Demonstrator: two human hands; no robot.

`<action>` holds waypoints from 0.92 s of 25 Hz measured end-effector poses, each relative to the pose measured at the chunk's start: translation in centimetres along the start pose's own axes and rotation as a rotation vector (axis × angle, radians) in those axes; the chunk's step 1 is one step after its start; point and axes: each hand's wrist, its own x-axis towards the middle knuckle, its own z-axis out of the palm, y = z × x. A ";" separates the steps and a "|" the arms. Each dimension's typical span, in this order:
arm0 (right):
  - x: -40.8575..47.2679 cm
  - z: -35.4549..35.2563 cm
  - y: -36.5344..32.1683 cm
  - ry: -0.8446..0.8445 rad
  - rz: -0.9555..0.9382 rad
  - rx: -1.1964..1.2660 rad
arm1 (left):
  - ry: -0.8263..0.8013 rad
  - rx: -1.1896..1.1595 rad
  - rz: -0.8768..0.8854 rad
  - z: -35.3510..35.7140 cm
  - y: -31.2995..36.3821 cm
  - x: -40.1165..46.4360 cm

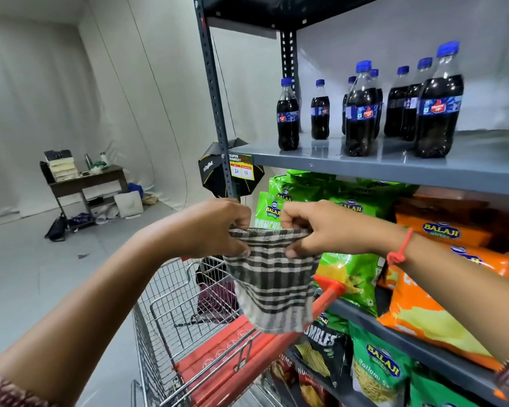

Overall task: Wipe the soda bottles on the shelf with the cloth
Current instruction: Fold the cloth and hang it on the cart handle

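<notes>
Several dark soda bottles with blue caps stand upright on the grey shelf (321,161), the nearest at the left (288,116), a taller one mid-shelf (361,113) and the largest at the right (440,107). Below that shelf, in front of the snack bags, I hold a black-and-white checked cloth (272,286) stretched by its top edge. My left hand (218,227) pinches the left corner and my right hand (321,227) pinches the right corner. The cloth hangs down loosely and touches no bottle.
A wire shopping cart (171,327) with a red handle (326,298) sits right below my hands. Green, orange and black snack bags (362,277) fill the lower shelves. The rack's upright post (215,92) carries a price tag. A cluttered desk (86,180) stands far left.
</notes>
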 end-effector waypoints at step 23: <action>6.7 17.0 8.8 -0.280 0.102 -0.403 | -0.078 -0.866 -0.734 22.6 -3.1 -1.9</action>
